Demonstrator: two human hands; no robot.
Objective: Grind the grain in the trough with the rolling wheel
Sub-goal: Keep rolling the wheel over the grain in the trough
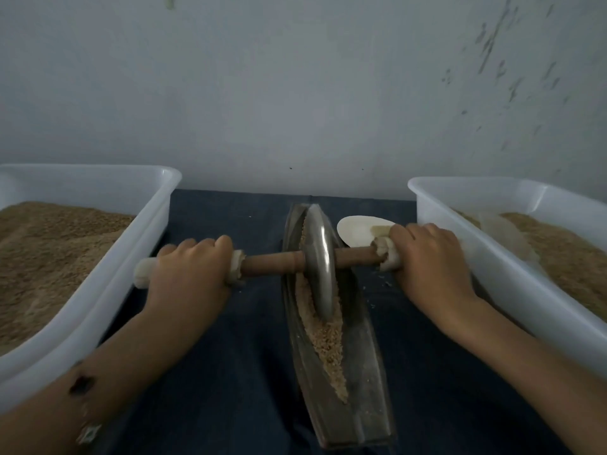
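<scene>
1. We hold the wooden handle (272, 261) with both hands. Our left hand (190, 267) wraps its fingers (210, 246) around the left end. Our right hand (427, 257) wraps its fingers around the right end. Both ends have pale cloth wrapped on them.

2. The rolling wheel (320, 261) sits on the middle of the handle. It stands on its edge inside the long metal trough (368, 372), in the far half of it.

3. The grain (328, 343) lies in the trough, mostly in the near part, right below the wheel. Some lies on the far side too.

4. The trough rests on the dark blue tabletop (230, 372). A left bin (108, 290) and a right bin (492, 274) stand on either side, both with brown grain stuff in them. A white scoop (358, 229) lies just past our right hand.

5. What could go wrong? If we push one hand harder than the other, the wheel may tip and climb out of the trough.

6. If we roll too fast, grain may jump over the side. A few bits already lie on the tabletop.

7. Our right hand is very near the scoop and the right bin, so it may bump them.
</scene>
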